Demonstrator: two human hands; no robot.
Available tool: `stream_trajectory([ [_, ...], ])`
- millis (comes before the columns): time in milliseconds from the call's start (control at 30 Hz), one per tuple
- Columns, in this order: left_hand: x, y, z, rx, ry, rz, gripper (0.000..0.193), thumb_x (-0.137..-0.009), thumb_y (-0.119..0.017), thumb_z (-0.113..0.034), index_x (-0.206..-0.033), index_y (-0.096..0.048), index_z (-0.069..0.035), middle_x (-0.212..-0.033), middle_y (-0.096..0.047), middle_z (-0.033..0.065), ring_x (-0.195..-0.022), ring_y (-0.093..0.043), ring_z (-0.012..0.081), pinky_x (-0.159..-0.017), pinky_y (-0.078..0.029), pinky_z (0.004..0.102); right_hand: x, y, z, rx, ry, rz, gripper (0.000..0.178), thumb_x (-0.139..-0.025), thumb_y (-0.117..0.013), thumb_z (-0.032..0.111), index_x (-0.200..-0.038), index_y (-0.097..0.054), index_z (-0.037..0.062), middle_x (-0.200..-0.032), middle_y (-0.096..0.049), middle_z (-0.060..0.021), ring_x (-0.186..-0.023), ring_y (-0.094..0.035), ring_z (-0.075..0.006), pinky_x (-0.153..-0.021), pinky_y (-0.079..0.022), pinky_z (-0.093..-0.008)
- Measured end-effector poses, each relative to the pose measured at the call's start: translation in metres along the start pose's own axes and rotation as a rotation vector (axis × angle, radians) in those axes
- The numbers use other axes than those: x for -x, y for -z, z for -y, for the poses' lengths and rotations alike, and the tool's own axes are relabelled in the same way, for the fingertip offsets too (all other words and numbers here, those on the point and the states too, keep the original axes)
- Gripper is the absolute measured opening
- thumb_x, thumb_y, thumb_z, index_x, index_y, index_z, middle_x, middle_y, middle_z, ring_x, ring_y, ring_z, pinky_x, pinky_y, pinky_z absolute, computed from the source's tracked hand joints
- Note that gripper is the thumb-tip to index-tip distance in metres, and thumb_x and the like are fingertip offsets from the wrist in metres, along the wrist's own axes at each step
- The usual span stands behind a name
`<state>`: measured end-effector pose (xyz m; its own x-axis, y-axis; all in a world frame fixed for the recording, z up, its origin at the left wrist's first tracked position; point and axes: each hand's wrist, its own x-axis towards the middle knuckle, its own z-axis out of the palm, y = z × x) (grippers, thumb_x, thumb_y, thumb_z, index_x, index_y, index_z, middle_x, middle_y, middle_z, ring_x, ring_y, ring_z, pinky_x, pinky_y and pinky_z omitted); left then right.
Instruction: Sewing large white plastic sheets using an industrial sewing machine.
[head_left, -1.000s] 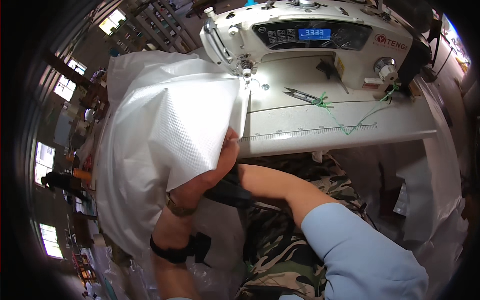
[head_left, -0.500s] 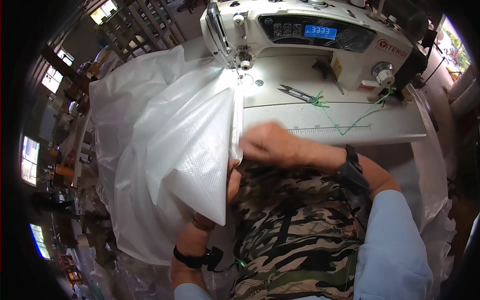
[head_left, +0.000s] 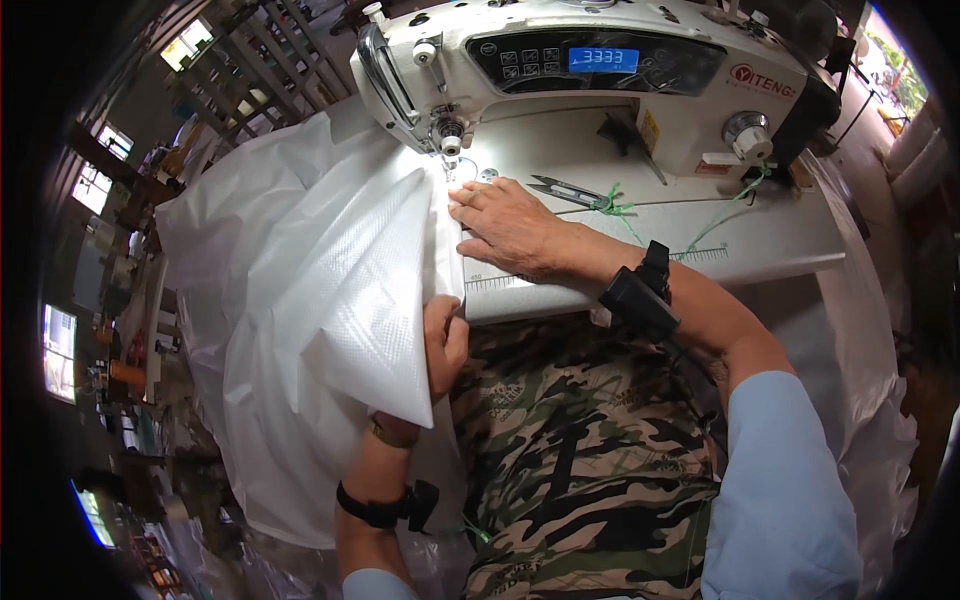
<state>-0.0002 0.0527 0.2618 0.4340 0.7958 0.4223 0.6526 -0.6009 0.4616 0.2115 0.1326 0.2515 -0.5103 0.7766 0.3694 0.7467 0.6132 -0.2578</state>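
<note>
A large sheet of white woven plastic (head_left: 290, 290) lies over the left of the sewing table, its folded right edge running up under the needle of a white sewing machine (head_left: 440, 80). My left hand (head_left: 443, 345) grips that edge near the table's front, fingers curled round it; a raised flap of the sheet hides part of the hand and wrist. Flat on the table just before the needle lies my right hand (head_left: 505, 225), fingers stretched out, their tips touching the folded edge.
Thread snips (head_left: 570, 190) tied with green string (head_left: 700, 235) lie right of my right hand. A ruler scale (head_left: 700, 257) runs along the table's front edge. More translucent plastic sheeting (head_left: 850, 370) hangs at the right. Racks and cluttered benches stand far left.
My right hand has moved up from the table's front edge to the folded edge near the needle and flattened. My left hand has risen slightly, still gripping the sheet. The view has shifted a little.
</note>
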Motion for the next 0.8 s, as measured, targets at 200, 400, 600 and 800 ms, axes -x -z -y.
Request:
stream_trajectory([
  [200,-0.049,-0.012,0.013,-0.112,-0.091,-0.041,0.010,-0.084,-0.059,-0.003,-0.091,-0.065,0.001,-0.076,-0.063,0.0190,-0.065,-0.062,0.0291,-0.062,-0.049,0.0388,-0.003,0.008,-0.008,-0.033,0.028,0.016,0.044,-0.096,-0.050,0.026,-0.128,-0.053,-0.0056,-0.141,-0.048,-0.0221,-0.136,-0.040,-0.0332,-0.112,-0.028,-0.0461],
  [400,-0.081,-0.034,0.022,-0.055,0.123,0.023,0.018,-0.079,-0.055,-0.003,-0.088,-0.067,0.006,-0.070,-0.064,0.0225,-0.058,-0.061,0.0300,-0.059,-0.050,0.0380,-0.007,0.006,-0.015,-0.109,0.070,-0.019,0.035,-0.097,-0.049,0.016,-0.123,-0.057,-0.0058,-0.138,-0.052,-0.0220,-0.131,-0.044,-0.0336,-0.110,-0.031,-0.0446],
  [600,-0.038,-0.031,-0.012,-0.296,-0.118,-0.177,0.040,-0.082,-0.060,-0.004,-0.121,-0.058,0.003,-0.104,-0.065,0.0213,-0.088,-0.064,0.0329,-0.080,-0.051,0.0396,-0.004,0.007,-0.025,-0.163,0.063,0.005,0.035,-0.098,-0.046,0.018,-0.121,-0.059,-0.0051,-0.137,-0.053,-0.0214,-0.131,-0.045,-0.0329,-0.112,-0.030,-0.0445],
  [800,0.035,-0.034,-0.021,-0.406,0.022,-0.305,0.046,-0.081,-0.079,-0.017,-0.117,-0.059,0.004,-0.099,-0.066,0.0193,-0.086,-0.064,0.0366,-0.073,-0.050,0.0430,-0.006,0.011,-0.018,-0.162,0.071,0.050,0.034,-0.099,-0.044,0.018,-0.118,-0.063,-0.0021,-0.137,-0.054,-0.0196,-0.132,-0.046,-0.0317,-0.113,-0.030,-0.0447],
])
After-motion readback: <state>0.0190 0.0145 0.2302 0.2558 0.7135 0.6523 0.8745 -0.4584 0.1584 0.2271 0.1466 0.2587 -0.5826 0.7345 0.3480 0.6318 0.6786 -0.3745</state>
